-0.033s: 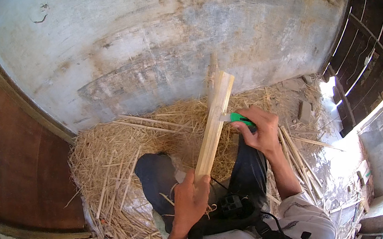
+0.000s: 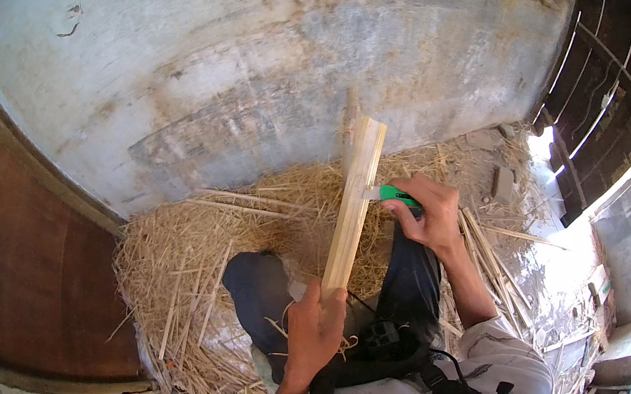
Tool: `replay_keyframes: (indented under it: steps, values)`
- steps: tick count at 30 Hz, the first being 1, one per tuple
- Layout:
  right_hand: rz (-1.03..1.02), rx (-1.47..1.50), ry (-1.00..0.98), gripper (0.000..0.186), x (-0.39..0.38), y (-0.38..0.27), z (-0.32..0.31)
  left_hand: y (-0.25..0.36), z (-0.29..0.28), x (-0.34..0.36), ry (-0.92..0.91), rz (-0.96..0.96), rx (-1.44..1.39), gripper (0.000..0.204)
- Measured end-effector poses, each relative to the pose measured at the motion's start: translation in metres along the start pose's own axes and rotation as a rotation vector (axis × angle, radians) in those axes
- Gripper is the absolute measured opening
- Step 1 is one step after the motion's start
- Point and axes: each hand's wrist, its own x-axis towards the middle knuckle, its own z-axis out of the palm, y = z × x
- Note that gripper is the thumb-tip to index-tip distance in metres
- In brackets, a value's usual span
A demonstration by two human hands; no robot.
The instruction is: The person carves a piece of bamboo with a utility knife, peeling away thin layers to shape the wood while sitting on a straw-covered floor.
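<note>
A long pale split strip of bamboo or wood (image 2: 353, 204) slants up from my lap toward the wall, beside another dull upright piece (image 2: 347, 108) behind it. My left hand (image 2: 319, 333) is closed round its lower end. My right hand (image 2: 427, 213) grips a green utility knife (image 2: 398, 196), whose blade rests at the strip’s right edge. Thin curled shavings (image 2: 347, 343) lie by my left hand. My knees (image 2: 256, 294) in dark trousers are below, with straps and a black device (image 2: 376, 338) at my waist.
A stained pale wall (image 2: 295, 55) stands ahead, a brown wooden panel (image 2: 39, 236) at left, dark slatted boards (image 2: 596, 69) at right. Straw (image 2: 167, 290) and loose sticks (image 2: 495, 268) cover much of the floor. A small block (image 2: 502, 183) lies at right.
</note>
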Motion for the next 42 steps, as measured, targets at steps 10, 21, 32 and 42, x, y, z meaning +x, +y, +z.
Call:
replay_keyframes:
  steps: [10,21,32,42]
  values:
    - [-0.017,0.006,0.135,0.023,0.02,0.036,0.019,-0.02,-0.003,-0.004,0.024,0.106,0.042,0.025]
    - [0.535,-0.271,0.236,0.043,0.039,0.147,0.003,-0.041,-0.012,-0.04,-0.153,0.0,0.009,0.02]
    - [0.42,0.228,-0.093,0.04,0.015,0.067,0.022,-0.045,-0.043,-0.002,-0.064,-0.119,0.016,0.02]
    - [0.515,0.871,-0.266,0.03,0.004,0.054,0.031,-0.03,-0.056,0.008,-0.321,0.045,0.208,0.034]
